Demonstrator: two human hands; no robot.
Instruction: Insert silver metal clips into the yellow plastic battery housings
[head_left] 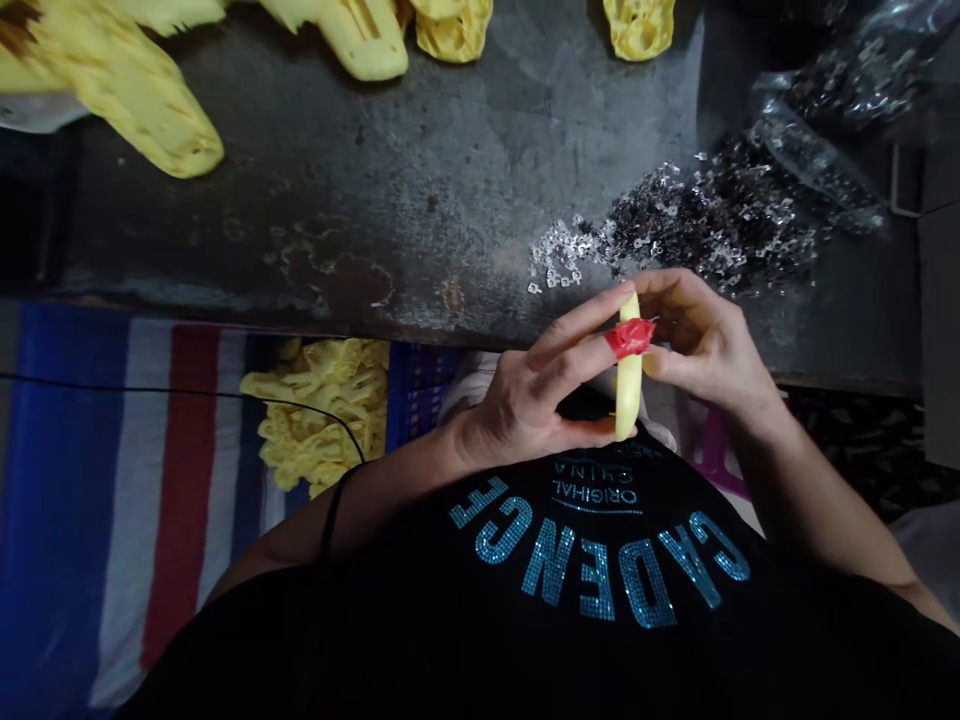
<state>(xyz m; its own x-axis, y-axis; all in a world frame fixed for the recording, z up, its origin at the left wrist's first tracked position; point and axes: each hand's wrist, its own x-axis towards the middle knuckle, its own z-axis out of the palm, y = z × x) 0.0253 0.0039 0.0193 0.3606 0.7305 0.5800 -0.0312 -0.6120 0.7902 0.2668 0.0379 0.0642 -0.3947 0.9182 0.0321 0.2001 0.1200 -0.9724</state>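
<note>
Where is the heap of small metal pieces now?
In the head view, the heap of small metal pieces lies on the dark tabletop, right of centre, just beyond the right hand and beside the clear plastic bag.

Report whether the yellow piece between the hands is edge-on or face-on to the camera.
Edge-on: the yellow piece shows as only a narrow strip, held by the left hand.

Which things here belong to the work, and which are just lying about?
Probably for the job:
yellow piece in the left hand
heaped yellow pieces
small metal parts

Probably just lying about:
striped sheet
purple item
</note>
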